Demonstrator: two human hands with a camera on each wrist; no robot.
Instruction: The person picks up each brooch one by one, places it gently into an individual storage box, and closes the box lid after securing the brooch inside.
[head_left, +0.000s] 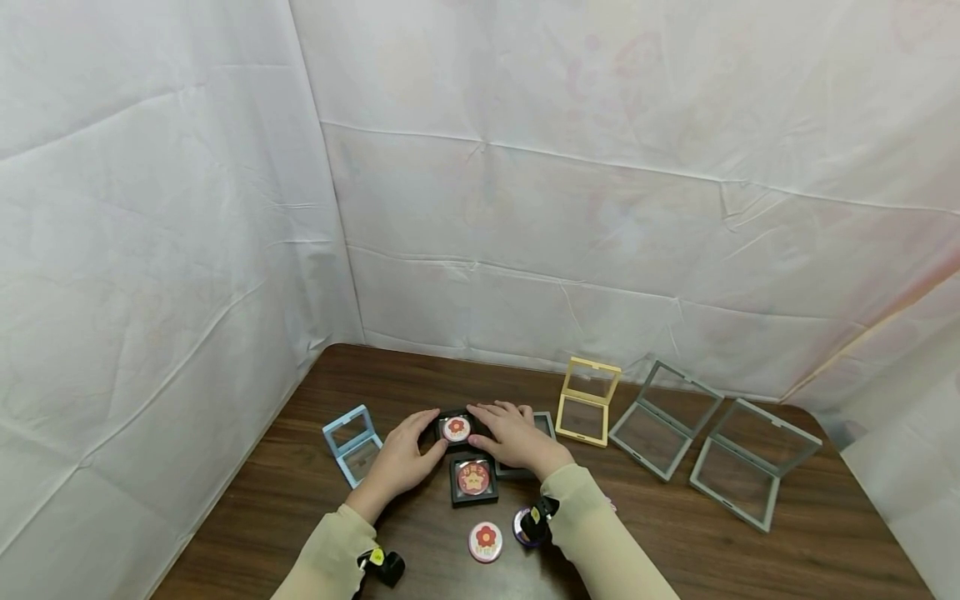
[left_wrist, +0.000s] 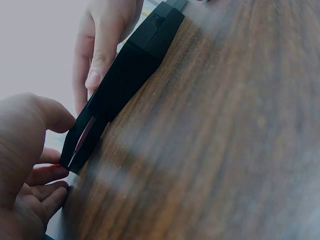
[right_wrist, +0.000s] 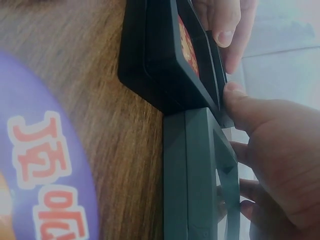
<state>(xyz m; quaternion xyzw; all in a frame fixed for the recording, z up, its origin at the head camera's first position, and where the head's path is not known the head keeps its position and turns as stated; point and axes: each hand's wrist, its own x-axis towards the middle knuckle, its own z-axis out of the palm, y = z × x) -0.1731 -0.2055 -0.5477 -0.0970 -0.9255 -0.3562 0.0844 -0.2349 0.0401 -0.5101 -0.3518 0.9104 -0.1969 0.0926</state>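
Note:
A black display frame (head_left: 460,448) encloses a round white badge (head_left: 456,428) with a red flower. My left hand (head_left: 401,458) holds its left side, thumb at the near corner and fingers toward the far edge. From the right, my right hand (head_left: 517,437) holds the same frame, its thumb (right_wrist: 242,102) against the edge in the right wrist view. Directly in front sits a second black frame (head_left: 476,502) with a red star badge (head_left: 473,477). A grey frame (right_wrist: 192,180) lies beneath my right hand, partly hidden by it.
Nearer me lie a loose flower badge (head_left: 485,542) and a purple-rimmed badge (head_left: 519,525), partly covered by the wrist camera. An open blue frame (head_left: 345,442) stands left. To the right are open frames: yellow (head_left: 583,398), grey-green (head_left: 663,425) and another grey-green (head_left: 780,473). White cloth (head_left: 525,208) hangs behind.

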